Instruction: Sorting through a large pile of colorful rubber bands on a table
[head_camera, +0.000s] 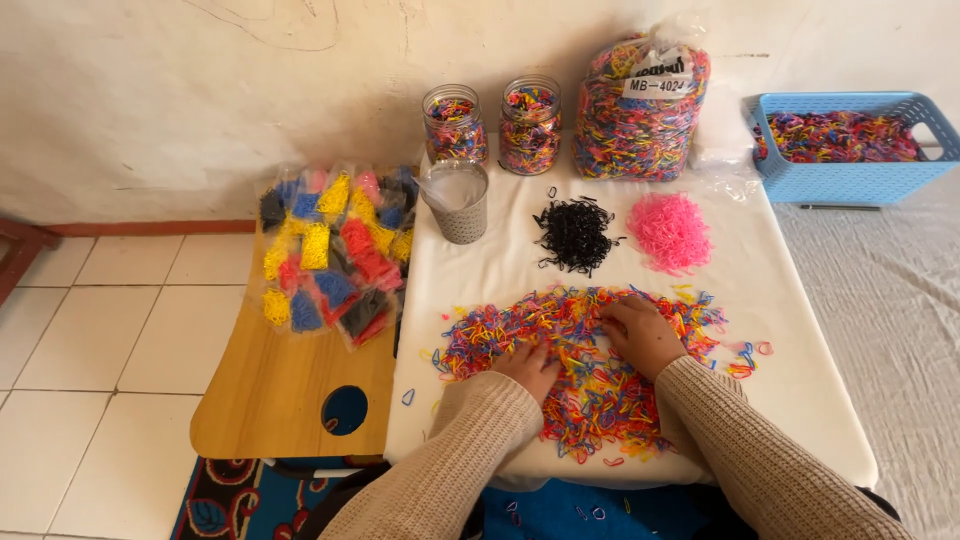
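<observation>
We see the mixed pile of small elastic bands spread lower centre on the white cloth, its long axis left to right. Our left hand and right hand lie flat and open on it, grasping nothing we can make out; fingertips partly buried.

Heap of tiny multicoloured elastic bands, spread loose and flat (a wide patch), on the white-covered table's near side

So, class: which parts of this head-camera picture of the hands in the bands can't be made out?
- Left hand: fingertips buried in the mixed heap of small coloured elastic bands.
- Right hand: palm faces down, unseen.
- Blue plastic basket: right corner cut off by the frame edge.
- Grey perforated cup: contents unclear.
</observation>
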